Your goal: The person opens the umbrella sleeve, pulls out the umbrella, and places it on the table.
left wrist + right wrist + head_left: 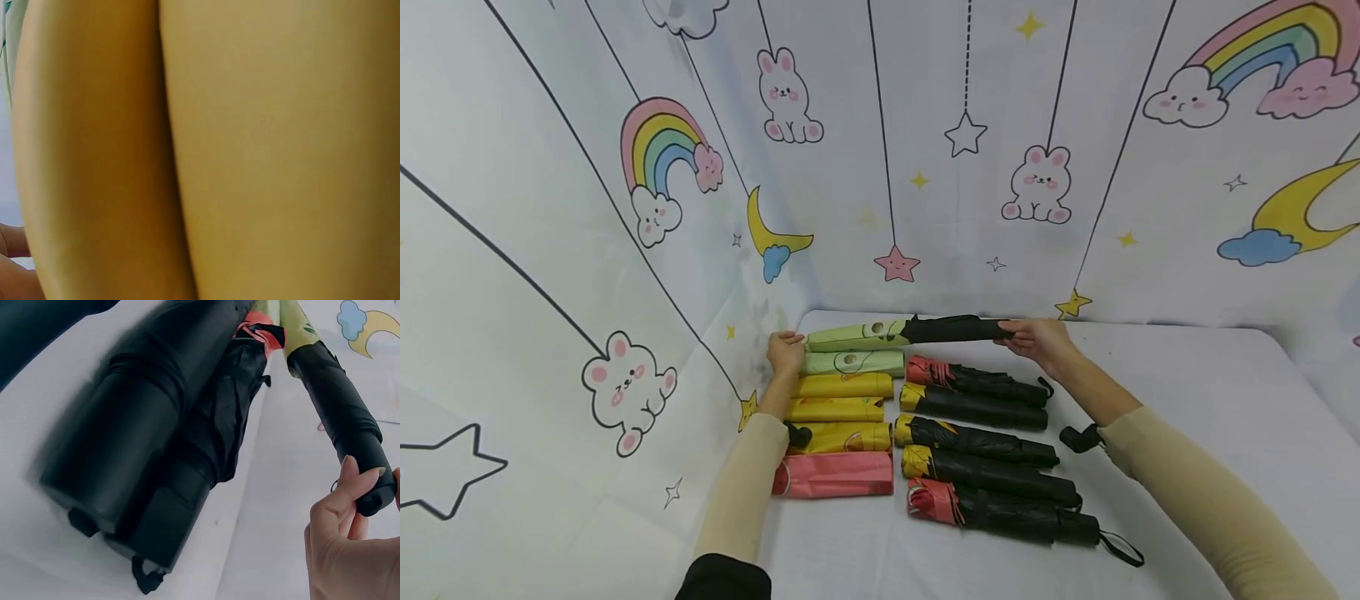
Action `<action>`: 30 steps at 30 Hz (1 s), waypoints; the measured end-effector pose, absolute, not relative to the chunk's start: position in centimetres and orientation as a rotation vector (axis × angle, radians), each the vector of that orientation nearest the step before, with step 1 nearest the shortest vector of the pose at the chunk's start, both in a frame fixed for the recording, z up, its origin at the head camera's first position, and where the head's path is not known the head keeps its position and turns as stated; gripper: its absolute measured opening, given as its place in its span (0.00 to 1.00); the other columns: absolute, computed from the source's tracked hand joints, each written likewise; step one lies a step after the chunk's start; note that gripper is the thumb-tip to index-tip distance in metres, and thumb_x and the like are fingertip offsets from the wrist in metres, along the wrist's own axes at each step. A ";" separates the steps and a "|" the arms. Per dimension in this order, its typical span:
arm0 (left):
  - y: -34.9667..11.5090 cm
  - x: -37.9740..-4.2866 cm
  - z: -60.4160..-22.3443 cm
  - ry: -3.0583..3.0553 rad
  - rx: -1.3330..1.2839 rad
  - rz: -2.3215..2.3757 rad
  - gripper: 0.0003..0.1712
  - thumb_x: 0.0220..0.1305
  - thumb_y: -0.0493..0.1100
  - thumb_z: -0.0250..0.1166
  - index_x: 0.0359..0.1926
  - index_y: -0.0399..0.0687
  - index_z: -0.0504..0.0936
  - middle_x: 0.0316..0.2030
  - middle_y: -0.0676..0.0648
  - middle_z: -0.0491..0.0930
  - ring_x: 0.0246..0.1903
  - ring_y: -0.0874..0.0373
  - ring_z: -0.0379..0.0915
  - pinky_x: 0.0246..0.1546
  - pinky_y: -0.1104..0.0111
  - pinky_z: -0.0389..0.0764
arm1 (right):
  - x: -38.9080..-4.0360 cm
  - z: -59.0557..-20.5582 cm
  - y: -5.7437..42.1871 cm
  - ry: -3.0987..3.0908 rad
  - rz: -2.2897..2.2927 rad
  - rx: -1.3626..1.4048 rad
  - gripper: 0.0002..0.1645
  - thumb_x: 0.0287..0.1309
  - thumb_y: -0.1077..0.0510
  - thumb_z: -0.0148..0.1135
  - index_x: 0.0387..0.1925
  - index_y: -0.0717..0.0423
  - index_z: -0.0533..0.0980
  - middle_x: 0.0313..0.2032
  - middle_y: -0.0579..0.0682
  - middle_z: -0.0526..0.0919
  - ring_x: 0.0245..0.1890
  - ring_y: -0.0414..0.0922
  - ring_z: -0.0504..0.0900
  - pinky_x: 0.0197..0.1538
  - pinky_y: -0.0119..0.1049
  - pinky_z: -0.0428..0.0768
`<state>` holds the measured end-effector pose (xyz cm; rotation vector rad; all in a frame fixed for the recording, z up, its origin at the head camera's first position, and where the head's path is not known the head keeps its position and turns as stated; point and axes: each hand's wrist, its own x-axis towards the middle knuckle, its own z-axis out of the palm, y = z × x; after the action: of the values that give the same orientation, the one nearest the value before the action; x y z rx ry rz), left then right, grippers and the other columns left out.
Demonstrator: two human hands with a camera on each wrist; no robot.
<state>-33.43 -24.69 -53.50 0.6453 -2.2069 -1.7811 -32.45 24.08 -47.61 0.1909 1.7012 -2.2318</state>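
A folded black umbrella [955, 329] lies part-way inside a light green sleeve [850, 335] with an avocado print, at the far end of the table. My right hand [1037, 342] grips the umbrella's handle end, with thumb and fingers round it in the right wrist view. At the other end, my left hand [786, 352] pinches the closed-looking left end of the sleeve. Just below it lies a second green avocado sleeve [880, 363]. Yellow sleeves [281, 150] fill most of the left wrist view, with a bit of the left hand at its lower left edge.
Three yellow sleeves [842, 385] and a pink sleeve [842, 475] lie in a column under my left forearm. Several folded black umbrellas [992, 417] with red or yellow tops lie right of them. A cartoon-printed white cloth [925, 208] hangs behind the table.
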 end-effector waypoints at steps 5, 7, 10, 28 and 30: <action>-24.7 -33.3 -53.3 -2.220 0.643 -1.764 0.23 0.73 0.28 0.55 0.67 0.34 0.70 0.59 0.37 0.81 0.61 0.41 0.74 0.56 0.54 0.79 | -32.1 -47.7 24.6 1.680 -2.250 0.185 0.02 0.63 0.64 0.72 0.38 0.57 0.88 0.40 0.53 0.90 0.42 0.49 0.92 0.48 0.36 0.88; -24.7 -33.3 -53.3 -2.224 0.641 -1.764 0.23 0.73 0.28 0.55 0.67 0.34 0.70 0.59 0.38 0.81 0.61 0.41 0.74 0.56 0.53 0.79 | -31.9 -47.7 24.9 1.681 -2.252 0.191 0.02 0.63 0.65 0.72 0.37 0.57 0.88 0.39 0.53 0.90 0.42 0.49 0.92 0.48 0.36 0.88; -24.7 -33.4 -53.3 -2.230 0.645 -1.754 0.23 0.73 0.28 0.54 0.67 0.34 0.70 0.59 0.38 0.81 0.61 0.41 0.74 0.57 0.53 0.79 | -31.8 -47.8 25.3 1.683 -2.247 0.206 0.03 0.63 0.66 0.72 0.37 0.57 0.88 0.38 0.53 0.90 0.40 0.48 0.92 0.48 0.36 0.88; -25.1 -33.6 -53.2 -2.220 0.646 -1.741 0.24 0.73 0.29 0.55 0.68 0.34 0.70 0.59 0.38 0.81 0.61 0.41 0.75 0.58 0.53 0.80 | -30.8 -48.9 28.3 1.624 -2.257 0.241 0.03 0.67 0.66 0.68 0.40 0.59 0.86 0.41 0.53 0.90 0.45 0.51 0.91 0.51 0.37 0.87; -25.1 -33.7 -53.2 -2.214 0.661 -1.733 0.24 0.73 0.28 0.55 0.67 0.34 0.70 0.58 0.38 0.81 0.61 0.41 0.75 0.58 0.53 0.80 | -30.7 -49.0 28.5 1.628 -2.252 0.243 0.04 0.67 0.66 0.69 0.41 0.60 0.86 0.41 0.53 0.90 0.45 0.50 0.91 0.52 0.37 0.87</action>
<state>-33.71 -25.13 -53.18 0.6609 -2.2136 -1.7329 -30.74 28.52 -49.05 0.2430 1.6284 -2.2524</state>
